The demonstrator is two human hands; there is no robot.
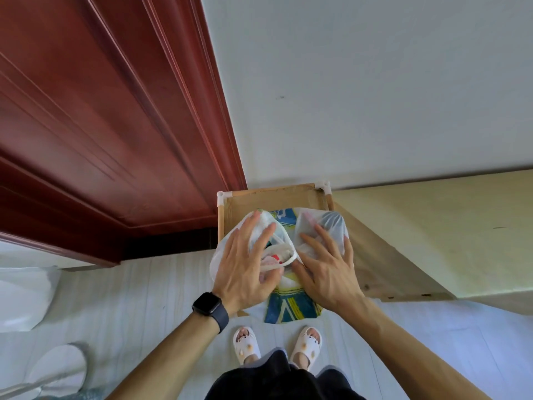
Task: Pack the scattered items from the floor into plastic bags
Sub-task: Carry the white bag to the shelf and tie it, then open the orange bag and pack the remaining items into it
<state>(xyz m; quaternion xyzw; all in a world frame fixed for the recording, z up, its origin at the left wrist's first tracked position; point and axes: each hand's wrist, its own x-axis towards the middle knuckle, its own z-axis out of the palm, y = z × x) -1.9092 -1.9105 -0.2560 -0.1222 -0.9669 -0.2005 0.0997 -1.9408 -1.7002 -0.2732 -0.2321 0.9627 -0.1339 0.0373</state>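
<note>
Two filled translucent white plastic bags sit side by side on a small wooden stand (274, 194) against the wall, over a blue and yellow patterned cloth (288, 308). My left hand (245, 267), a dark watch on its wrist, lies with spread fingers on the left bag (223, 255), whose handles and red and white contents show beside the thumb. My right hand (326, 267) rests with straight fingers on the right bag (334, 223), which has something dark inside. Neither hand curls round anything.
A dark red wooden door (101, 125) fills the left. A pale wall (375, 82) rises behind the stand. A cream cloth-covered surface (432, 232) lies to the right. White bags (20, 295) and a white round object (57, 368) lie on the floor at left. My slippered feet (277, 345) stand below.
</note>
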